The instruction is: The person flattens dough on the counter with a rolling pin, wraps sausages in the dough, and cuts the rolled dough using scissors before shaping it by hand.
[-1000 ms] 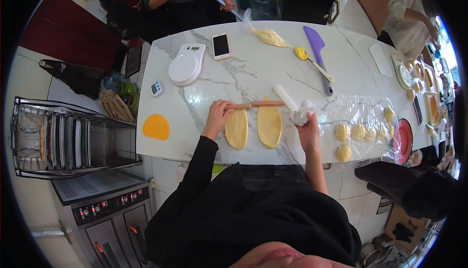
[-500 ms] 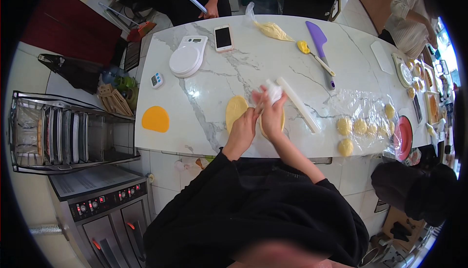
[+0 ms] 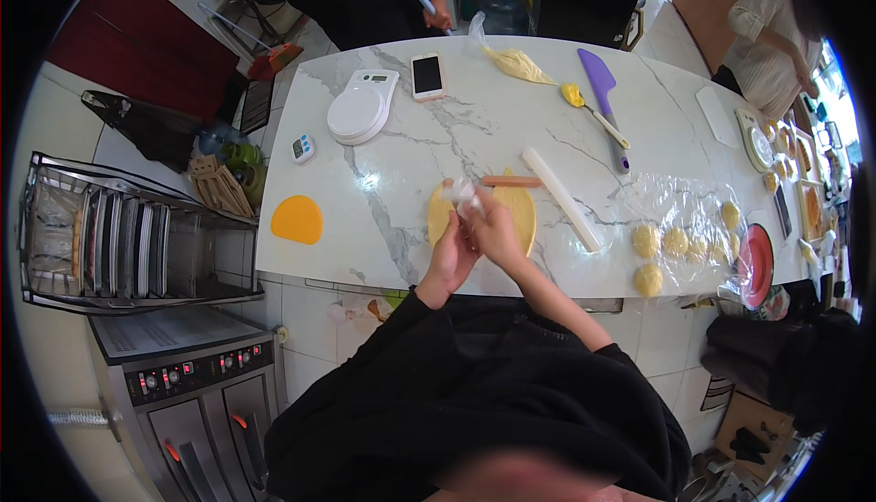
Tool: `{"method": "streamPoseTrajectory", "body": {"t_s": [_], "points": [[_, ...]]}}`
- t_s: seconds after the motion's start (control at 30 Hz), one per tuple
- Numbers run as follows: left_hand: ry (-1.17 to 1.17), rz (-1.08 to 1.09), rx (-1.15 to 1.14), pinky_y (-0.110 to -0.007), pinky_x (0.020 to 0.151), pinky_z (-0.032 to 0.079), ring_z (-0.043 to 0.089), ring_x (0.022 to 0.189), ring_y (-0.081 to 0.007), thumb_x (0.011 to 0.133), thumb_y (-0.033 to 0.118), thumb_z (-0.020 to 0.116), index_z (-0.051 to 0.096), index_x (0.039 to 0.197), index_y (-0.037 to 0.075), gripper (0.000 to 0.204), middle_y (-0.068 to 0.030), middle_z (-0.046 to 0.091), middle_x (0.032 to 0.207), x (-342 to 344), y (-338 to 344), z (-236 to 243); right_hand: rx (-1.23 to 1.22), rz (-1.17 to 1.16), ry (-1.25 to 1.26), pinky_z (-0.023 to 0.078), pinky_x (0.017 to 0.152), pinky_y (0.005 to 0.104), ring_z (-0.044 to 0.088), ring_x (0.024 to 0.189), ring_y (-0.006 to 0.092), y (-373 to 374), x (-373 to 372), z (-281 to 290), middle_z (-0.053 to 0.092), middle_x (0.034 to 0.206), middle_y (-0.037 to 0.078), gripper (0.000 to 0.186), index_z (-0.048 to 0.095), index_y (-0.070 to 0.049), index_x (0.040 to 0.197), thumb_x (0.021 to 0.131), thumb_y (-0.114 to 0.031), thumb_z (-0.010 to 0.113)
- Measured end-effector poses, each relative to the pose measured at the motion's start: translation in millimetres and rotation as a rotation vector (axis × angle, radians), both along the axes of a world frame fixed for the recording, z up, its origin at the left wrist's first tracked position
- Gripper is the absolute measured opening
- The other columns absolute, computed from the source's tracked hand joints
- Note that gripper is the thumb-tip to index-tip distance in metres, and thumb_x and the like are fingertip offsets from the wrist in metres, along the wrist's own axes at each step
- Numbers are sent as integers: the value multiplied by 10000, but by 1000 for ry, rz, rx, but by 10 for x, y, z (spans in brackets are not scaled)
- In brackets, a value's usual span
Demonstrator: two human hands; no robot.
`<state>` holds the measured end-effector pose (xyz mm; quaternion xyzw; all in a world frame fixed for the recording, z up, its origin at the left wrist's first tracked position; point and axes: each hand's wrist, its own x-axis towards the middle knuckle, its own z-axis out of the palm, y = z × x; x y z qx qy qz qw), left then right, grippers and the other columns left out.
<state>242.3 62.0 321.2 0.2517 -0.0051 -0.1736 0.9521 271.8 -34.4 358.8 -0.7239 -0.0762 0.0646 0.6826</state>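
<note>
Two flat ovals of dough lie side by side in front of me, the left dough oval (image 3: 438,219) and the right dough oval (image 3: 523,214). Across the far end of the right one lies a sausage (image 3: 511,182). Above the dough, both hands are closed around a crumpled whitish plastic wrapper (image 3: 464,193). My right hand (image 3: 495,226) grips it from the right, fingers bent over it. From below and left, my left hand (image 3: 451,254) holds it too, its fingers partly hidden. Whatever the wrapper contains I cannot make out.
A white rolling pin (image 3: 561,199) lies right of the dough. Dough balls (image 3: 675,241) sit under clear film farther right. Around them are a purple spatula (image 3: 598,80), a spoon (image 3: 593,114), a piping bag (image 3: 516,64), a phone (image 3: 426,76), a scale (image 3: 360,111) and an orange scraper (image 3: 297,220).
A sausage now lies on the right dough oval. My hands and the wrapper have shifted left and a little nearer me. The person across the table has moved the pole to the right.
</note>
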Motion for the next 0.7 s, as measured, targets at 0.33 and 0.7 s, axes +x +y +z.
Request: {"method": "streamPoseTrajectory", "body": {"t_s": [0.33, 0.7], "points": [[279, 563, -60, -444, 942, 323, 350, 1167, -272, 877, 301, 407, 429, 1085, 137, 266, -95, 371, 1269, -7, 154, 203, -301, 171, -218, 419, 750, 411, 482, 946, 381, 56, -383, -112, 482, 1078, 212, 374, 457, 16, 1078, 705, 32, 467], [33, 550, 219, -288, 902, 337, 389, 1108, -148, 900, 266, 369, 429, 991, 56, 237, -106, 433, 1191, -2, -62, 78, -107, -86, -422, 416, 683, 297, 506, 874, 214, 107, -249, -285, 486, 1002, 113, 201, 510, -6, 992, 799, -53, 479]]}}
